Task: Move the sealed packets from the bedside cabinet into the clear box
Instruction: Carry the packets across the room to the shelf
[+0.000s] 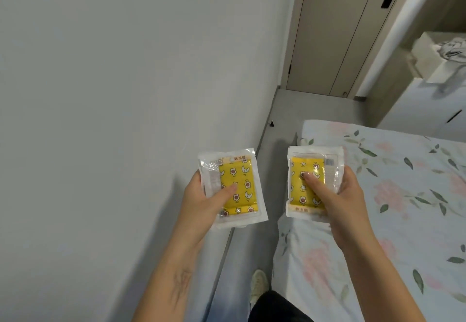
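The left hand (201, 200) grips one sealed packet (233, 186), thumb pressed across its yellow patterned front and fingers curled behind its clear edge, holding it up in front of the pale wall (113, 82) above the narrow strip of floor (285, 110). The right hand (343, 195) clasps a second packet (312, 183) of the same yellow design, thumb on its face and fingers wrapped round its right edge, over the near corner of the bed (403, 195) with its floral sheet. The two packets sit side by side, apart, and a closed door (335, 31) stands beyond them.
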Demonstrator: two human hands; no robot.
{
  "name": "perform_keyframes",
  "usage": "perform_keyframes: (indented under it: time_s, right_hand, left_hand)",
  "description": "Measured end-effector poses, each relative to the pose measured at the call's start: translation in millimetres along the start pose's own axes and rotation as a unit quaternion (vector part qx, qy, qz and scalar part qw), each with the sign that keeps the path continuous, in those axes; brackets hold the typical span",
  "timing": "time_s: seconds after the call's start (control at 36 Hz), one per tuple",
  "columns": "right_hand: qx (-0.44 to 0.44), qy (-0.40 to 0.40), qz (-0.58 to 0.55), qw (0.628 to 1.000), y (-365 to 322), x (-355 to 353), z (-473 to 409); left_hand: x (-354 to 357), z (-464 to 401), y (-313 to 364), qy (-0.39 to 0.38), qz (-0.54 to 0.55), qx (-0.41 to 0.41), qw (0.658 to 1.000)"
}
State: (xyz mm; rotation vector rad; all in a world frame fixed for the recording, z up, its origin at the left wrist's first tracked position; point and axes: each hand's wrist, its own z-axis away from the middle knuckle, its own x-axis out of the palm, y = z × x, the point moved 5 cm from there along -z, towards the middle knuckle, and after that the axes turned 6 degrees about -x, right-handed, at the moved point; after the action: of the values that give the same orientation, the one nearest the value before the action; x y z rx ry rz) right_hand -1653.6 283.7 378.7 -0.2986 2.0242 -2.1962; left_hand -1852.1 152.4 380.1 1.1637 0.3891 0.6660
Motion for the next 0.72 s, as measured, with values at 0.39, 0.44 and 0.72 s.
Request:
perform_keyframes:
  time_s: [0.39,0.44,0.72]
  right_hand:
    - [0.013,0.088,-0.002,0.996,-30.7,-39.3,-209.0]
    - [0.014,0.100,-0.001,0.995,-31.1,-43.6,-234.9]
    - [0.021,0.118,0.009,0.993,-25.9,-28.3,-421.0]
  left_hand:
    - [139.1,-220.2,87.9,-0.054,-0.049,0.005,0.997]
    - [155.1,-247.5,94.6,-0.061,-0.066,0.009,0.996]
    - [230.1,-416.0,142.4,-0.081,-0.064,0.000,0.995]
